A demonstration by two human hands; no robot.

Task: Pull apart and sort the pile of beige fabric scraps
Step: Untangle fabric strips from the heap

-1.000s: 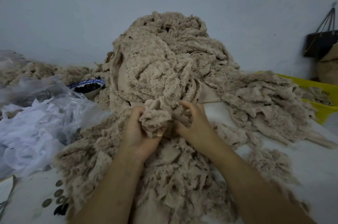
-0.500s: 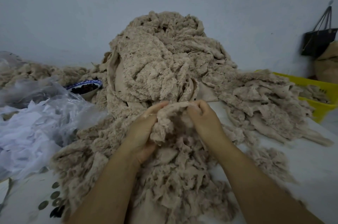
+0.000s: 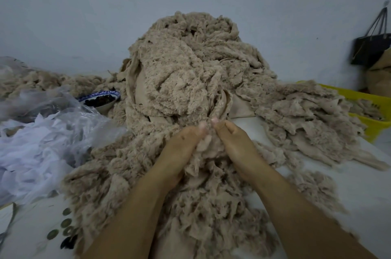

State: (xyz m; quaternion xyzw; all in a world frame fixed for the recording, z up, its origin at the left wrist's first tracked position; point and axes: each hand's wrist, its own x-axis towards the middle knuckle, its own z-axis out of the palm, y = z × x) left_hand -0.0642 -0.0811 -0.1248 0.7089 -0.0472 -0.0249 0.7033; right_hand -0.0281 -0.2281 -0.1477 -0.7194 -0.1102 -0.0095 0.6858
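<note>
1. A pale blue-grey wall (image 3: pixel 84 15) fills everything behind my work.
2. The white table (image 3: pixel 359 191) runs under it all, bare at my right.
3. The pile of beige fabric scraps (image 3: pixel 186 72) stands tall in the middle against the wall and spills forward down to my forearms.
4. A flatter heap of scraps (image 3: pixel 306 115) lies to the right of the pile, touching its foot.
5. Crumpled clear plastic and thin white material (image 3: pixel 38 144) are heaped at my left, against the pile's edge.
6. A yellow bin (image 3: pixel 359 96) sits at the far right behind the flatter heap, with more scraps inside.
7. A black bag (image 3: pixel 370 49) hangs on the wall above the bin.
8. My left hand (image 3: pixel 182 148) and right hand (image 3: pixel 234 142) are close together at the front foot of the pile, knuckles up, fingertips nearly meeting.
9. A blue-rimmed bowl (image 3: pixel 95 95) with dark contents sits left of the pile, behind the plastic.
10. One small scrap (image 3: pixel 206 144) is pinched between both hands, each with fingers curled on it.
11. Dark round discs (image 3: pixel 65 225) lie on the table at lower left.
</note>
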